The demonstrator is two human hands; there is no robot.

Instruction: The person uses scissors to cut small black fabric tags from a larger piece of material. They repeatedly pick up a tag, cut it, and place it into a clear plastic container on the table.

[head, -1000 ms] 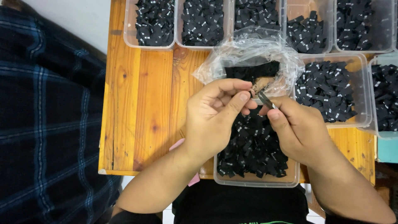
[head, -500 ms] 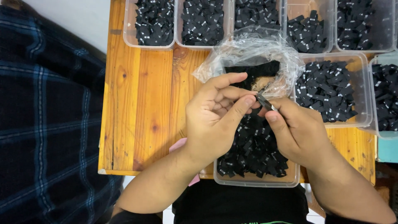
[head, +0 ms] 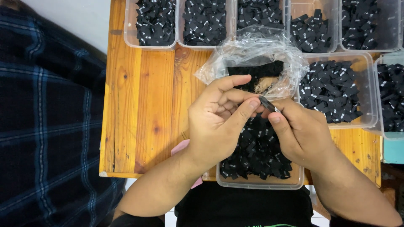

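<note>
1. Black label (head: 268, 104): one small, flat, dark piece, apparently a folded woven tag, held above the near clear tub (head: 259, 181) at the middle of the wooden table (head: 145, 105). It sits between the two hands, its upper left end by the left fingertip, its lower right end at the right thumb.
2. Left hand (head: 214, 126): fingers curled, forefinger and thumb pressed together on the label's upper end. Pinching, not spread.
3. Right hand (head: 301, 132): thumb and forefinger closed on the label's other end; the remaining fingers fold under and are hidden.
4. Handling, as a judgement: very light, thin and limp, likely to bend or fold rather than break. Not fragile. Small enough to slip from dry fingertips, so it is best taken by its short ends or edges with a fingertip pinch, as both hands do now.
5. Near clear tub: holds a loose heap of like black labels with small white marks, directly beneath the hands.
6. Clear plastic bag (head: 256, 54): crumpled, open, lying just beyond the hands; dark contents show inside.
7. Further tubs: a row along the far edge (head: 150, 45) and others at the right (head: 336, 90), all holding similar black labels.
8. Plaid cloth (head: 46, 126): dark blue check, fills the left side beside the table.
9. Pink object (head: 181, 147): partly hidden under the left forearm; kind cannot be told.
</note>
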